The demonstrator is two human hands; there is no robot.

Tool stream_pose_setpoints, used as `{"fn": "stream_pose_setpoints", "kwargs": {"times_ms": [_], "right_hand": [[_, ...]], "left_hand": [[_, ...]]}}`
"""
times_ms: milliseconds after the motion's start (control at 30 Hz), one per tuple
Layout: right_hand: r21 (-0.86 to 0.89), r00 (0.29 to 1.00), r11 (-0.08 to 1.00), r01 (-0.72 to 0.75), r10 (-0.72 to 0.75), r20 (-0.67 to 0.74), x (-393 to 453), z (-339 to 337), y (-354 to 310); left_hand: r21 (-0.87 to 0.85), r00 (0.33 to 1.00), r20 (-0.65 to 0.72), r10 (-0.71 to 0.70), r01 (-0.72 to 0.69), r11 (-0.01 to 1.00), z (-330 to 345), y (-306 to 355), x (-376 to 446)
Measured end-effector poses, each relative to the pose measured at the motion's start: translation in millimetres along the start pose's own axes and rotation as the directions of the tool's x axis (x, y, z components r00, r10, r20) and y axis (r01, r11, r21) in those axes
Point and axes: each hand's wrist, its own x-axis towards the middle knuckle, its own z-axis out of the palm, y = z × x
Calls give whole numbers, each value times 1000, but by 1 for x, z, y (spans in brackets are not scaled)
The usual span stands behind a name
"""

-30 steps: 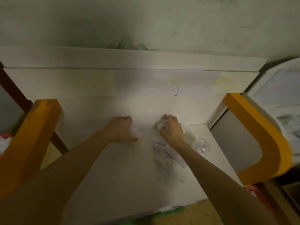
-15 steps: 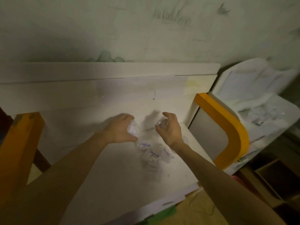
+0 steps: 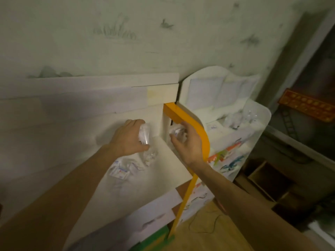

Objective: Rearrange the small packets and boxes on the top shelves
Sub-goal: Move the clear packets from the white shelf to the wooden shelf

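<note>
— Head camera has both hands up at the top shelf (image 3: 163, 171), hasn't it? What's each one got?

— The left hand (image 3: 126, 140) is curled round a clear plastic packet (image 3: 145, 135), thumb under it, lifted just off the shelf near the back corner. The right hand (image 3: 188, 142) pinches a second crinkly clear packet (image 3: 176, 133), held out past the shelf's right edge, in front of the orange side frame (image 3: 192, 124).

— So which step is this?

— Carrying, I'd say. Both packets are off the surface and the right one looks headed for the white shelf unit (image 3: 253, 134) next door, where more clear packets (image 3: 239, 118) already lie.

— And what's left behind?

— A loose heap of small printed packets (image 3: 121, 171) on the shelf, below the left wrist, and a clear bag (image 3: 149, 156) just under the left hand. None of those are touched.

— What does the next move need?

— Getting the right hand over that orange frame without snagging the packet, then a flat spot to set it. The plastic looks slippery and soft, so a light pinch might let it slide.
</note>
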Motion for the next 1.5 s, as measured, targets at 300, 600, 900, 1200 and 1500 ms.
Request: {"fn": "stream_pose_setpoints", "kwargs": {"times_ms": [300, 600, 900, 1200, 1500], "right_hand": [[-44, 982, 986, -162, 157, -103, -44, -131, 82], [-85, 969, 972, -220, 207, -137, -66, -241, 154], [-22, 918, 930, -366, 357, -174, -27, -296, 252], [-117, 856, 852, -511, 493, -155, 72, -343, 331], [-78, 882, 878, -472, 468, -61, 132, -352, 380]], "left_hand": [[-10, 984, -124, 129, -131, 991, 49, 170, 24], [107, 960, -55, 273, -267, 958, 103, 274, 49], [188, 947, 67, 314, -321, 928, 173, 337, 122], [206, 952, 108, 288, -305, 930, 231, 391, 213], [263, 972, 169, 160, -201, 944, 281, 396, 275]]}}
